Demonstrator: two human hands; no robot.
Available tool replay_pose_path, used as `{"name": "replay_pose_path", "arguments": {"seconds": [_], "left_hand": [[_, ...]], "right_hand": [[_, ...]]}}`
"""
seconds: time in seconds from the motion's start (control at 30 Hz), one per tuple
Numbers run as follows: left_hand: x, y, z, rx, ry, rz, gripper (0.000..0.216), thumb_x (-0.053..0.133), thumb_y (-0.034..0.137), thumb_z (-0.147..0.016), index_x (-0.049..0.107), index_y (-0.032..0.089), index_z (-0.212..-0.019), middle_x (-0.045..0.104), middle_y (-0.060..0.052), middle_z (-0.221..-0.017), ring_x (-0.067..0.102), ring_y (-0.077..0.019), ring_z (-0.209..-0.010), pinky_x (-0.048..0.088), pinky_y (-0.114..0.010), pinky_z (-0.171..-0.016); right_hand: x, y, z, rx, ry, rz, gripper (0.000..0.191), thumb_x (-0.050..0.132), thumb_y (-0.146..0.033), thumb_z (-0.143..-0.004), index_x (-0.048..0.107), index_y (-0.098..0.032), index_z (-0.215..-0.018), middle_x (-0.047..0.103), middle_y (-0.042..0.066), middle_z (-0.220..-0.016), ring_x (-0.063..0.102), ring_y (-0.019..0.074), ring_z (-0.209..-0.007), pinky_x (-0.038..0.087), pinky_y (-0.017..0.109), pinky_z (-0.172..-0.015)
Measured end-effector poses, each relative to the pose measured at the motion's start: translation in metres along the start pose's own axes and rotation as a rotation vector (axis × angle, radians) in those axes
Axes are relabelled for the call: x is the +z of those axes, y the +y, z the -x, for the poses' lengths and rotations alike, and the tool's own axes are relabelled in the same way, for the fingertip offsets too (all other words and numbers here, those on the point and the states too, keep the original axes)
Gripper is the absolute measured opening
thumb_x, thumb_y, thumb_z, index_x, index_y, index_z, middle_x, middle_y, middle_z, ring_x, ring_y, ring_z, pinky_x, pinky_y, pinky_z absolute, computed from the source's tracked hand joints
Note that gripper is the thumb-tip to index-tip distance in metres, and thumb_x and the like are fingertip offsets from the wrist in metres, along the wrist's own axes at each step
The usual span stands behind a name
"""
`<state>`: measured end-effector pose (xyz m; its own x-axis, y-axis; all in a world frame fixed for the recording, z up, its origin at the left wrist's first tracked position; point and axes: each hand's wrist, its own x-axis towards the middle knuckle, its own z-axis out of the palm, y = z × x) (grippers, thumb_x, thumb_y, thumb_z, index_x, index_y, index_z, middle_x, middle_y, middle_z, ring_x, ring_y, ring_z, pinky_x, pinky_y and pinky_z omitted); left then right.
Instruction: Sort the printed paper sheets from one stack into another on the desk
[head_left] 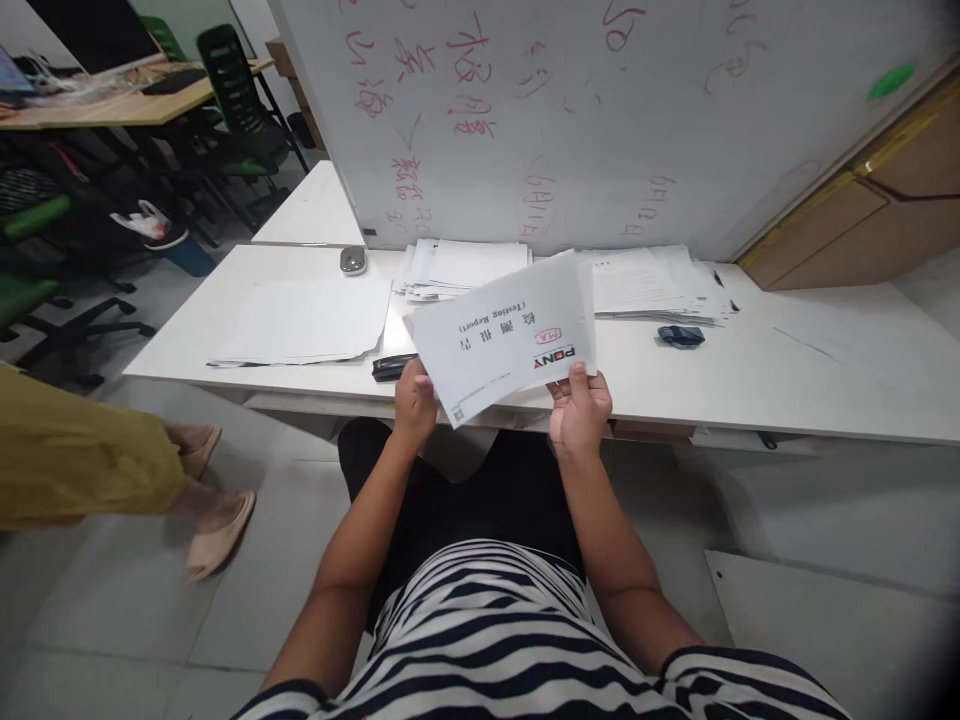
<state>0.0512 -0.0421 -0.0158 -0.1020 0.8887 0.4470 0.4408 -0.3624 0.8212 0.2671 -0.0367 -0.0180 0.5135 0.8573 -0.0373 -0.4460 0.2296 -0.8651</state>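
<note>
A white testing report (499, 345), printed with a logo and a small red stamp, is tilted above the table's front edge, its print upside down to me. My right hand (581, 415) grips its near right corner, thumb on top and fingers underneath. At the left edge, my left hand (416, 405) is closed against the paper; some of its fingers are hidden. A black stapler-like object (394, 367) lies on the table just beside my left hand. Behind the report sit a paper stack (469, 265) and another paper stack (637, 280), both partly covered by it.
Loose sheets (304, 320) and a small round grey object (352, 261) lie left on the white table (787, 390). A dark crumpled item (680, 336) is at right. A whiteboard (555, 130) stands behind. Another person in yellow clothing (82, 450) is at left.
</note>
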Motion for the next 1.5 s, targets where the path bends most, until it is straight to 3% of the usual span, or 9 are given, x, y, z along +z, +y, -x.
{"name": "replay_pose_path", "arguments": {"seconds": [0.17,0.37,0.47,0.6,0.73,0.83,0.97,1.23,1.5], "left_hand": [[0.001,0.027,0.002,-0.209,0.047,0.227,0.05,0.05,0.061,-0.083,0.064,0.02,-0.107,0.068,-0.009,-0.107,0.062,-0.0229,-0.101,0.049,-0.034,-0.085],[0.008,0.027,-0.016,-0.153,0.063,0.212,0.034,0.063,0.049,-0.079,0.069,0.019,-0.093,0.071,-0.005,-0.091,0.064,-0.0211,-0.092,0.05,-0.034,-0.085],[0.017,0.02,-0.019,-0.176,0.049,0.233,0.03,0.065,0.046,-0.078,0.07,0.02,-0.091,0.071,-0.003,-0.088,0.064,-0.0198,-0.088,0.05,-0.033,-0.082],[0.022,0.015,-0.025,-0.231,0.026,0.265,0.03,0.067,0.044,-0.075,0.068,0.019,-0.092,0.07,-0.003,-0.089,0.064,-0.0188,-0.087,0.05,-0.032,-0.081],[0.019,0.016,-0.035,-0.214,-0.017,0.357,0.032,0.069,0.043,-0.074,0.066,0.019,-0.095,0.069,-0.004,-0.094,0.064,-0.019,-0.092,0.051,-0.031,-0.083],[0.019,0.013,-0.037,-0.279,-0.108,0.379,0.036,0.073,0.042,-0.07,0.066,0.019,-0.098,0.07,-0.005,-0.098,0.065,-0.0207,-0.094,0.052,-0.033,-0.083],[0.025,0.004,-0.026,-0.42,-0.159,0.365,0.041,0.072,0.044,-0.071,0.068,0.017,-0.1,0.071,-0.008,-0.103,0.065,-0.0238,-0.097,0.051,-0.037,-0.087],[0.032,-0.005,-0.009,-0.421,-0.085,0.305,0.039,0.068,0.049,-0.074,0.071,0.016,-0.094,0.073,-0.006,-0.098,0.065,-0.0243,-0.096,0.051,-0.038,-0.087],[0.03,-0.003,-0.003,-0.374,-0.144,0.174,0.036,0.063,0.05,-0.078,0.07,0.017,-0.09,0.072,-0.005,-0.094,0.065,-0.0238,-0.094,0.05,-0.035,-0.084]], "right_hand": [[-0.017,0.001,0.006,0.077,-0.151,-0.006,0.026,0.069,-0.042,-0.076,0.06,-0.024,-0.093,0.07,0.001,-0.098,0.067,0.015,-0.084,0.057,0.036,-0.078],[-0.04,-0.024,-0.034,-0.022,-0.348,0.344,0.025,0.075,-0.039,-0.07,0.066,-0.021,-0.085,0.069,0.0,-0.083,0.065,0.0176,-0.083,0.053,0.039,-0.084],[-0.045,-0.035,-0.047,-0.148,-0.352,0.5,0.025,0.076,-0.038,-0.068,0.066,-0.021,-0.083,0.068,-0.001,-0.081,0.064,0.0177,-0.082,0.052,0.037,-0.083],[-0.038,-0.041,-0.042,-0.169,-0.382,0.515,0.029,0.074,-0.04,-0.07,0.066,-0.022,-0.091,0.068,0.0,-0.083,0.064,0.018,-0.082,0.052,0.037,-0.081],[-0.027,-0.043,-0.032,-0.229,-0.323,0.534,0.021,0.07,-0.041,-0.074,0.065,-0.022,-0.083,0.067,-0.001,-0.076,0.063,0.0173,-0.077,0.052,0.035,-0.078],[-0.024,-0.036,-0.029,-0.225,-0.276,0.488,0.021,0.068,-0.042,-0.076,0.064,-0.023,-0.084,0.067,-0.001,-0.074,0.063,0.0172,-0.075,0.052,0.034,-0.075],[-0.024,-0.013,-0.023,-0.113,-0.322,0.48,0.029,0.067,-0.043,-0.077,0.064,-0.022,-0.097,0.071,0.003,-0.094,0.065,0.0202,-0.089,0.052,0.036,-0.081],[-0.026,0.01,-0.011,-0.14,-0.287,0.526,0.03,0.064,-0.04,-0.08,0.061,-0.024,-0.105,0.071,0.004,-0.103,0.065,0.0203,-0.098,0.049,0.039,-0.092],[-0.036,0.009,-0.006,-0.187,-0.262,0.735,0.032,0.058,-0.045,-0.084,0.062,-0.023,-0.106,0.071,0.007,-0.103,0.064,0.0239,-0.099,0.049,0.041,-0.09]]}}
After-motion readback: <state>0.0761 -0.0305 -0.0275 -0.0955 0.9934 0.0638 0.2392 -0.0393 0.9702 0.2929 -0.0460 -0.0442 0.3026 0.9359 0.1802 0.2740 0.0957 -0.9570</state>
